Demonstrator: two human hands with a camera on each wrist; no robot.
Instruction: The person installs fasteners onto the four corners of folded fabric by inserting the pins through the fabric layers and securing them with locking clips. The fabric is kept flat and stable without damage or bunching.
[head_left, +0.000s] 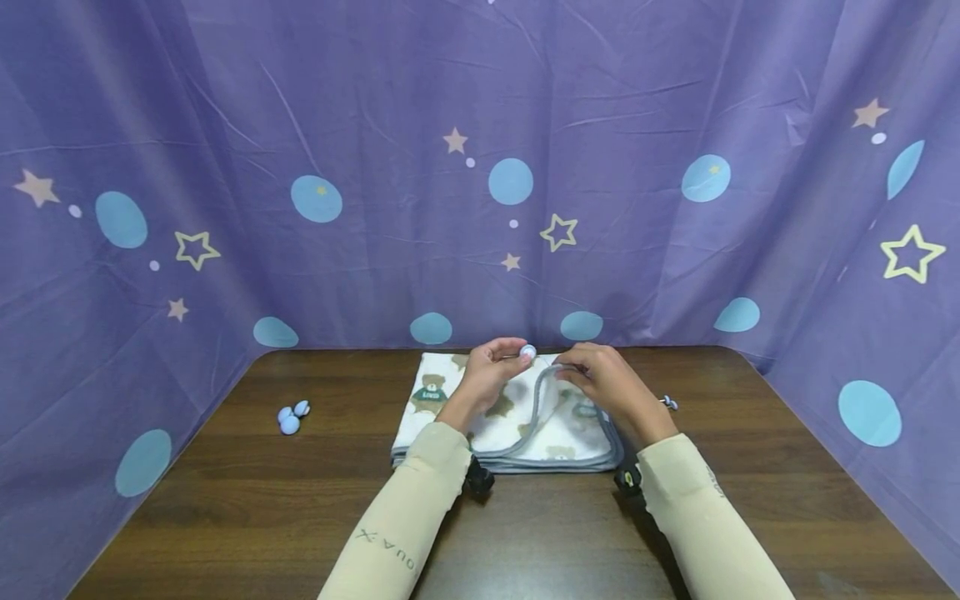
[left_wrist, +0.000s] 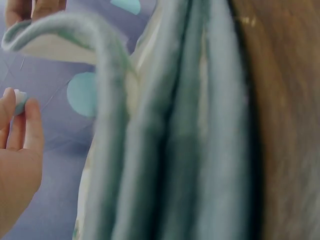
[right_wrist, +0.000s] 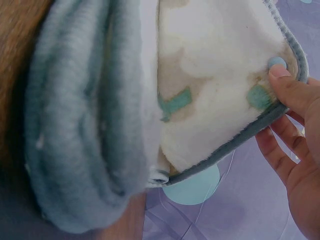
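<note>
A folded white blanket with brown bears and grey-blue edging lies at the table's far side. My left hand, above its left half, pinches a small round pale-blue and white cap between thumb and fingertips. With my right hand I hold up the top layer's corner, thumb on one face and fingers behind. Under that thumb, a round blue button-like head sits against the fabric near the edging. The lifted flap curves away from the thick folded layers below.
Several blue mushroom-shaped pieces lie on the wooden table to the left. More small blue pieces sit right of the blanket, partly behind my right wrist. A purple patterned curtain hangs behind the table and at both sides.
</note>
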